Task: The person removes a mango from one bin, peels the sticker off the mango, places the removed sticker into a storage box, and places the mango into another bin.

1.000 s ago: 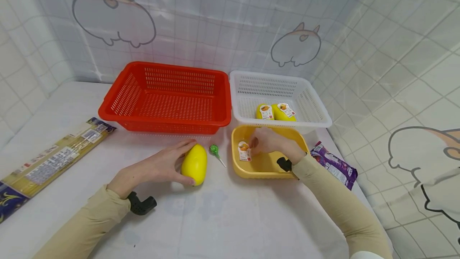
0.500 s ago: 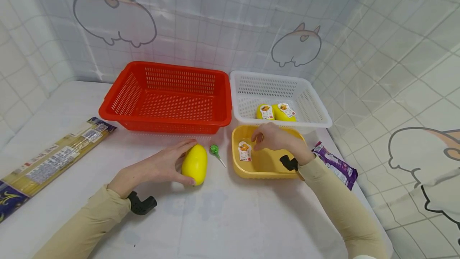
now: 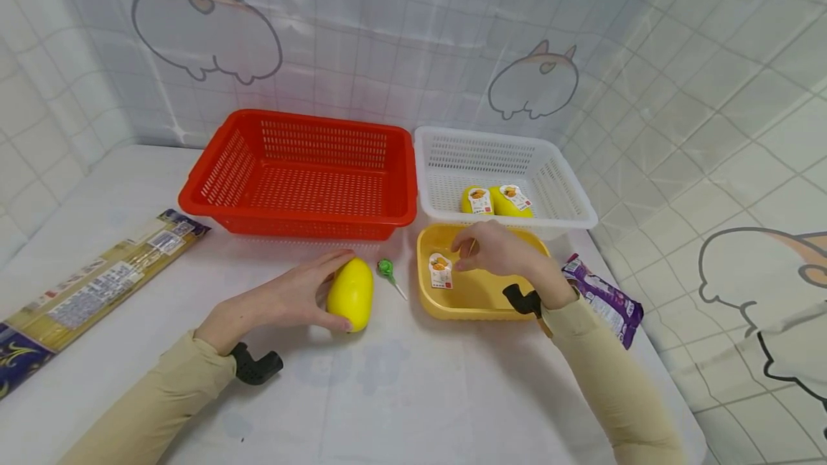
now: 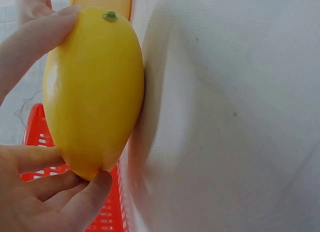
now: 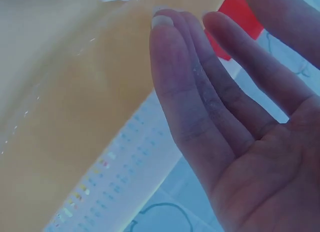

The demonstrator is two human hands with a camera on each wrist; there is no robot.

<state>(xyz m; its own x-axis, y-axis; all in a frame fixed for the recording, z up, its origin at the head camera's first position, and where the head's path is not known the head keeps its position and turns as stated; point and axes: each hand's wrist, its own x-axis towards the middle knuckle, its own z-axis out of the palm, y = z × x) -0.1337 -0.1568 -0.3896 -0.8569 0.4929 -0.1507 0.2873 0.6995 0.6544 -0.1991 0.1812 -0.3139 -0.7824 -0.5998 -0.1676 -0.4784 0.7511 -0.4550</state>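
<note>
A smooth yellow toy mango [image 3: 351, 296] lies on the white tabletop. My left hand [image 3: 284, 301] grips it from the left; in the left wrist view, thumb and fingertips touch opposite ends of the mango [image 4: 95, 91], near its small green stem and its tip. Over the yellow basin [image 3: 478, 313] hovers my right hand [image 3: 500, 250], its fingers bent loosely and apart, holding nothing. A white sticker [image 3: 441, 271] with a fruit picture is in the basin, just left of the right fingertips. In the right wrist view the fingers of the right hand [image 5: 235, 117] are relaxed.
Behind stand a red basket [image 3: 297, 227] and a white basket [image 3: 568, 214], which holds two labelled yellow mangoes [image 3: 510, 203]. A green lollipop [image 3: 385, 268] lies beside the basin. A purple snack packet [image 3: 607, 300] is at right, a long noodle packet [image 3: 97, 293] at left.
My right hand has drawn up and slightly right, away from the sticker, which stays in the basin. The left hand and its mango have not visibly moved.
</note>
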